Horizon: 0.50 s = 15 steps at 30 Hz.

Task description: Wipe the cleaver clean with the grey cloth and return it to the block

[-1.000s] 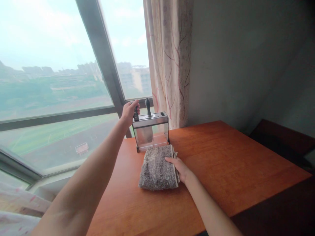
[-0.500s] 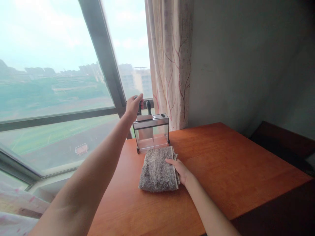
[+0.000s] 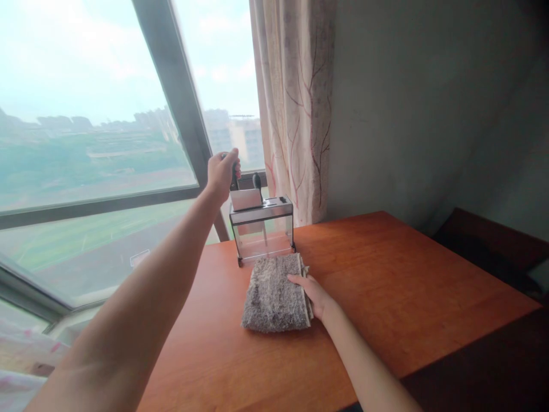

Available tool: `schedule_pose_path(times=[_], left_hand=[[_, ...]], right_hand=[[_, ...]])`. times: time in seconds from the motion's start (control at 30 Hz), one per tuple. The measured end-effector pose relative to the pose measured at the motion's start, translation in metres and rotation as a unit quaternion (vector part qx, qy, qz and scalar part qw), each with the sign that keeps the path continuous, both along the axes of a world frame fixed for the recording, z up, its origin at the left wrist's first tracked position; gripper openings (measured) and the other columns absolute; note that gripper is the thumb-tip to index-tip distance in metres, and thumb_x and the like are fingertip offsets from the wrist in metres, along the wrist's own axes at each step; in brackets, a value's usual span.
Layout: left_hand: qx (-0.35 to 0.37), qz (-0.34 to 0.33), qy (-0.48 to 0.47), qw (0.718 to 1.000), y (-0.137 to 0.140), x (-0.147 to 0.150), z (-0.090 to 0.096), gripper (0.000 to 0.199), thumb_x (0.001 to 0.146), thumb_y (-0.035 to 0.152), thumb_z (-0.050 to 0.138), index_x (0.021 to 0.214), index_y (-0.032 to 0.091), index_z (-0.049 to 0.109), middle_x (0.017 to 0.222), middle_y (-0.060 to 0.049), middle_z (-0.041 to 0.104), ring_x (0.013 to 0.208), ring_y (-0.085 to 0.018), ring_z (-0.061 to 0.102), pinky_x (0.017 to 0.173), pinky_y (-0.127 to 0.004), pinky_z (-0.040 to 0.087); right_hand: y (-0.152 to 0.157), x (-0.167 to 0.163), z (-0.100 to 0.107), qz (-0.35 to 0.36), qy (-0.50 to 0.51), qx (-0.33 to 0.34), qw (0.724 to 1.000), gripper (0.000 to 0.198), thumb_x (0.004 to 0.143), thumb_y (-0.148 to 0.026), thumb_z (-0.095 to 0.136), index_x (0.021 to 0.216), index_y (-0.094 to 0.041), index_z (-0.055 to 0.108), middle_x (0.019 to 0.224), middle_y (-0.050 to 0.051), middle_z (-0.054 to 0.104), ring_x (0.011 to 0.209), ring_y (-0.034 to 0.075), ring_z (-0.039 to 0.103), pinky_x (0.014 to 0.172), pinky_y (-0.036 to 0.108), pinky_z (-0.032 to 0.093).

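My left hand (image 3: 223, 170) is closed around the black handle of a cleaver (image 3: 246, 199). The broad blade stands partly above the top slot of a clear-sided knife block (image 3: 261, 214), and its lower part shows through the side. A second dark handle (image 3: 257, 181) sticks up from the block beside it. In front lies a folded grey towel (image 3: 277, 294) with a shaggy surface. My right hand (image 3: 312, 294) grips the towel's right edge, thumb on top and the other fingers hidden beneath or behind the folds.
The reddish-brown wooden table (image 3: 369, 274) carries the block and towel. A large window with a dark frame (image 3: 171, 86) is at the left, a patterned curtain (image 3: 300, 114) hangs behind the block, and a grey wall (image 3: 407, 114) rises behind the table.
My left hand has risen and shifted slightly left, drawing the cleaver upward so that more of its blade shows above the block. My right hand and the towel stay in place.
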<state>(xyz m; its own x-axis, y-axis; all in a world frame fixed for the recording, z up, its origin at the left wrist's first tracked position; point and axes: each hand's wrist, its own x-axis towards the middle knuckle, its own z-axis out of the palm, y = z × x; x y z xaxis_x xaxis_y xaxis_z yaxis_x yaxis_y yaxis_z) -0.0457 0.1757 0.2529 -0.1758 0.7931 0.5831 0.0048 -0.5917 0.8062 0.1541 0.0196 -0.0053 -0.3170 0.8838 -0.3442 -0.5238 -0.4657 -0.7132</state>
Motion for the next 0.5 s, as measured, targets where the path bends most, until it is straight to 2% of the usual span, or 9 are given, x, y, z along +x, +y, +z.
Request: schedule_pose_path(times=[0.23, 0.5], left_hand=[[-0.020, -0.017, 0.026, 0.999, -0.001, 0.023, 0.012, 0.029, 0.075, 0.033, 0.066, 0.059, 0.017, 0.049, 0.046, 0.003, 0.046, 0.037, -0.007, 0.042, 0.037, -0.019, 0.035], [-0.007, -0.020, -0.025, 0.999, 0.006, 0.010, 0.035, 0.026, 0.077, 0.035, 0.064, 0.064, 0.015, 0.051, 0.048, 0.004, 0.046, 0.039, -0.007, 0.043, 0.038, -0.019, 0.034]], right_hand=[[0.000, 0.000, -0.001, 0.001, -0.002, 0.005, 1.000, 0.025, 0.071, -0.020, 0.070, 0.094, -0.011, 0.064, 0.078, 0.009, 0.074, 0.081, 0.025, 0.072, 0.082, 0.039, 0.055], [-0.001, 0.000, 0.000, 0.002, 0.003, 0.008, 1.000, 0.026, 0.073, -0.020, 0.067, 0.097, -0.011, 0.064, 0.076, 0.010, 0.074, 0.081, 0.026, 0.072, 0.081, 0.040, 0.055]])
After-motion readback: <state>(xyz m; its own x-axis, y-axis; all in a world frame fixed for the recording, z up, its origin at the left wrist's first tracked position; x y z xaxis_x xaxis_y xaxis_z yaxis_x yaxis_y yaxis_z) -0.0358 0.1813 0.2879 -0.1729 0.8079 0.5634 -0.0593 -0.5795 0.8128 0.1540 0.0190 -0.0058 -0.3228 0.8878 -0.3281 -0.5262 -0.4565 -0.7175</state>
